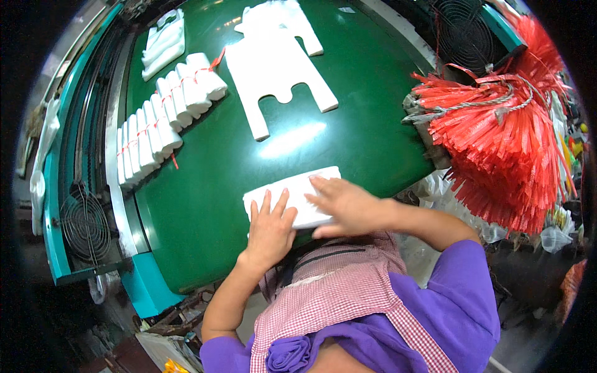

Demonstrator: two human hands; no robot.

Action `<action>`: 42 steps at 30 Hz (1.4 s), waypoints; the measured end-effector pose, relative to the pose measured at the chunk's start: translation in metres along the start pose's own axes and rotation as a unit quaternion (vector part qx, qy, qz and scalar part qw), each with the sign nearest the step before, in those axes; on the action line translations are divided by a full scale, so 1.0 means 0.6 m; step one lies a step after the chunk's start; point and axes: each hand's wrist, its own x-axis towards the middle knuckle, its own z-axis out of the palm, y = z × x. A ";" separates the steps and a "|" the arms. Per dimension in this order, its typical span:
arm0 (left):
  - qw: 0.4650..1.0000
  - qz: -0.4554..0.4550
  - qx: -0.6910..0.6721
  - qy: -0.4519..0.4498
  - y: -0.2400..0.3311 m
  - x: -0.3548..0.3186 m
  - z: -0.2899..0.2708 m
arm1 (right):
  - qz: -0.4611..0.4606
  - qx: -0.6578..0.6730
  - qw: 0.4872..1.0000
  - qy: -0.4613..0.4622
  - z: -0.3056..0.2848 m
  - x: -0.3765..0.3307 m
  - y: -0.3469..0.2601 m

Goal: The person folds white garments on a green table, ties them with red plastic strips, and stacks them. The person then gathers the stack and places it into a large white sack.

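Note:
A folded stack of white plastic bags (300,193) lies at the near edge of the green table. My left hand (272,227) rests on its left part, fingers spread and pointing away from me. Over its right end is my right hand (348,205), its fingers apart and slightly blurred, touching or just above the plastic. Farther off, flat white T-shirt bags (273,62) with cut-out handles lie spread in overlapping stacks. To the left runs a slanting row of rolled white bag bundles (158,121) bound with red ties.
Another folded white bag stack (164,43) lies at the far left of the green table (205,205). A big bunch of red plastic strips (497,149) hangs at the right edge, tied with cord. Teal machine framing (149,283) and a round wire fan guard (86,227) flank the left side.

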 end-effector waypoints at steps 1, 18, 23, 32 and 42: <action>0.999 0.027 -0.007 0.026 0.001 -0.008 -0.006 | -0.030 -0.058 0.998 0.017 0.011 0.001 0.001; 0.955 -0.077 -0.284 -0.043 -0.056 0.055 -0.005 | 0.120 0.725 0.226 0.639 -0.147 0.064 0.333; 0.917 -0.060 -0.391 0.057 -0.044 -0.006 0.013 | 0.173 0.476 0.497 0.704 -0.089 0.144 0.305; 0.581 -0.155 -0.795 0.074 -0.097 -0.119 0.011 | -0.050 0.148 0.918 -0.365 0.051 0.099 -0.095; 0.959 0.019 -0.280 0.038 -0.098 0.020 -0.005 | 0.016 0.563 0.826 -0.036 -0.001 0.118 -0.015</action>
